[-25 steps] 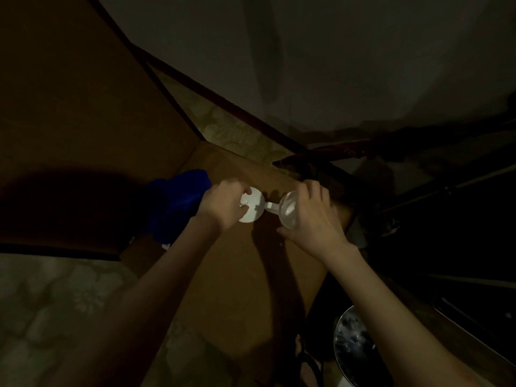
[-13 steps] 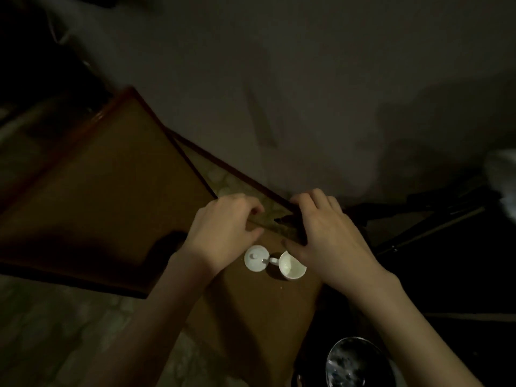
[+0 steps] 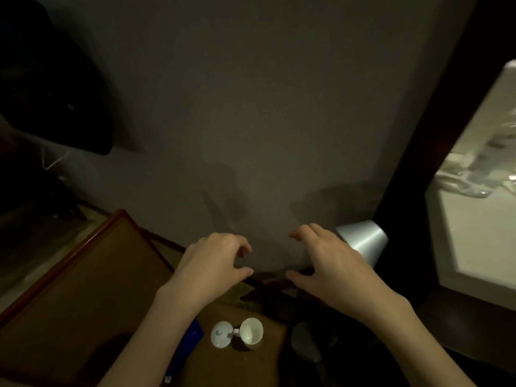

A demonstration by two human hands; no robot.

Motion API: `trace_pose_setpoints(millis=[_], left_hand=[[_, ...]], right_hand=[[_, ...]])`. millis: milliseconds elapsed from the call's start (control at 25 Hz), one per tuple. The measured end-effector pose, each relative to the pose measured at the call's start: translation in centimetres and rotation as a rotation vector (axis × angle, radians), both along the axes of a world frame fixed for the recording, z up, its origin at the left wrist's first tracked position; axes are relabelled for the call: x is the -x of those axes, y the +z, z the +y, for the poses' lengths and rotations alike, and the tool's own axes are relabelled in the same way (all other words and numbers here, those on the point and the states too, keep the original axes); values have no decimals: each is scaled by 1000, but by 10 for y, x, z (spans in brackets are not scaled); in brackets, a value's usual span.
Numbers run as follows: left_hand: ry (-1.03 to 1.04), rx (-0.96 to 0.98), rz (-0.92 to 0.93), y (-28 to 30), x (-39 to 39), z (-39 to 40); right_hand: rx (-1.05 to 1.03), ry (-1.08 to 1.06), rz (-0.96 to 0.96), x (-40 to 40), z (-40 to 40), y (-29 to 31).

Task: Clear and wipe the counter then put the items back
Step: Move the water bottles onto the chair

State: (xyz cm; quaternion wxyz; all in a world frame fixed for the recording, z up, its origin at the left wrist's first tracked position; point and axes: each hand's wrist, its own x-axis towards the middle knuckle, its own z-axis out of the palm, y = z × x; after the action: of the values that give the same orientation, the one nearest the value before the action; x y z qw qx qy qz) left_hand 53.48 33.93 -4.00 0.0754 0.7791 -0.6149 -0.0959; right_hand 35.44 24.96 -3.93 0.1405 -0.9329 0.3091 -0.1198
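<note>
Low in the centre of the frame, a small white cup (image 3: 251, 331) lies tipped on its side on the brown counter (image 3: 240, 364), its open mouth turned toward the camera. Just beside it on the left rests a white round lid (image 3: 221, 334), apparently joined to the cup by a short white piece; whether that is a handle or a hinge cannot be told.

Above these 2 pieces, both hands hover apart from them and hold nothing. The left hand (image 3: 212, 263) has its fingers loosely curled with the thumb set out. The right hand (image 3: 329, 261) has its fingers spread wider and relaxed, thumb pointing toward the left hand.

A patch of blue cloth (image 3: 190, 339) shows under the left forearm, left of the lid. A silvery cone-shaped object (image 3: 363, 240) sits behind the right hand. A dim round shape lies in shadow right of the cup, too dark to identify.

A large brown board with a reddish rim (image 3: 92, 275) slopes across the lower left. A plain grey wall (image 3: 251, 107) fills the middle, and a brighter pale surface (image 3: 480, 219) shows at the right edge. The room is dim.
</note>
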Motion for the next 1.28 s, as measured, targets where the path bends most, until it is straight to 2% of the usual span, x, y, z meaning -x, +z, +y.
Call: trace_pose_setpoints(millis=[200,440,720,920,1080,1280], left_hand=[[-102,4,-37,31,72,-37],[-131,38,-91,46,200,-97],[-107,11,17,43,325,-180],[-93,7,-71,51,342,-218],[1,34,-131,53,331,-254],[81,70,-16,45,317,-304]], right_hand=[[51,-60,-40,87,-20,29],[105,-88,-8,218,-72,50],[120,-115,54,339,-142,61],[121,-177,85,366,-192,64],[112,-212,127,367,-226,61],[60,-247,153,360,-274,57]])
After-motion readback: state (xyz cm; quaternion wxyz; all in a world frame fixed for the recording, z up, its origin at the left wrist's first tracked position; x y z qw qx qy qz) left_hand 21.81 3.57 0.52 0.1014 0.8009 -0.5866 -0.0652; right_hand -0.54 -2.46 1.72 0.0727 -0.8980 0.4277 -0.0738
